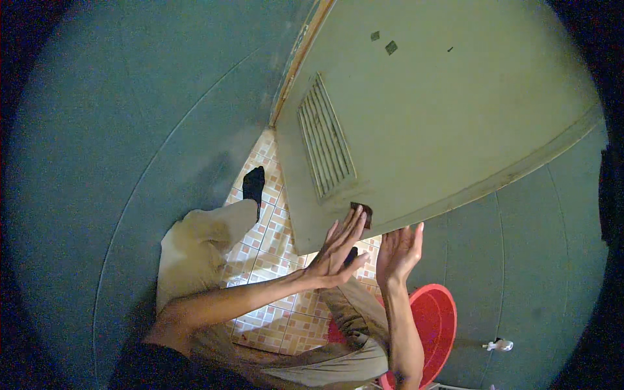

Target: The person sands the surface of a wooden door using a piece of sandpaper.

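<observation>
My left hand (338, 255) reaches in from the lower left and lies against a pale green door (455, 123). Under its outstretched fingertips is a small dark red-brown pad (365, 216), pressed flat to the door face below a slatted vent (326, 136). Dark smudges mark the paint around the pad. My right hand (398, 255) is at the door's near edge, palm partly showing, its fingers running up against the edge. Its fingertips are partly hidden there, and the hand appears to hold the door by that edge.
A red plastic basin (439, 325) stands beside my right forearm. Green walls (130, 130) rise on both sides, with a small white fixture (498, 345) at lower right. My legs and dark-socked foot (253, 185) take up part of the patterned tile floor (270, 260).
</observation>
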A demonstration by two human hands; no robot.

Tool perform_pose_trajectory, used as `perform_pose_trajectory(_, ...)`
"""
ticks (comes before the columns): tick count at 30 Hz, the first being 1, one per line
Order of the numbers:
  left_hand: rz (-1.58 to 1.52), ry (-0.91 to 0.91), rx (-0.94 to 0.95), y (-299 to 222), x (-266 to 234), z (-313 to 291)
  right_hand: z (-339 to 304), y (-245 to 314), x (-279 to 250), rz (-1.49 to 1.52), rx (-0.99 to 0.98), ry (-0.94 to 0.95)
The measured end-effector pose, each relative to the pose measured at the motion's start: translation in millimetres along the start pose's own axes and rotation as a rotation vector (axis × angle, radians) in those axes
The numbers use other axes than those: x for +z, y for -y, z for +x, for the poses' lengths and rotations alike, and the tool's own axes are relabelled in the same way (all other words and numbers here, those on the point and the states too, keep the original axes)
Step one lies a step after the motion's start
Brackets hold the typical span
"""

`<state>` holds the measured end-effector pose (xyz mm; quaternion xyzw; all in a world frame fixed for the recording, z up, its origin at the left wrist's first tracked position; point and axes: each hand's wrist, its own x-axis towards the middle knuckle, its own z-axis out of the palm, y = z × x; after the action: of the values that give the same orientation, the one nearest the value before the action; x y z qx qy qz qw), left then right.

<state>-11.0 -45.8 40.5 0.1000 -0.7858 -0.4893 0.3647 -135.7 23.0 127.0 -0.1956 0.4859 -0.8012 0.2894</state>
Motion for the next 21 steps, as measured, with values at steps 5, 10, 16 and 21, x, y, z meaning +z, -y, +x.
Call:
perform_pose_trajectory(5, -0.236, -0.091, -0.337, 51.2, 5.5, 7.4, -0.2, 1.2, 7.1, -0.020, -0.018, 0.026)
perform_pose_trajectory(10, -0.205, -0.054, -0.489, 48.2, 8.3, 12.1, -1.5, 2.1, 7.7, -0.046, -0.015, 0.011)
perform_pose_trajectory(16, -0.047, -0.059, -0.149, 18.0, -4.1, 1.5, -6.5, 0.2, 17.2, -0.036, -0.027, 0.013)
perform_pose_trajectory(21, 0.015, -0.030, 0.016, -15.6, -14.9, 4.6, -4.2, -0.9, 13.7, 0.000, -0.032, -0.009)
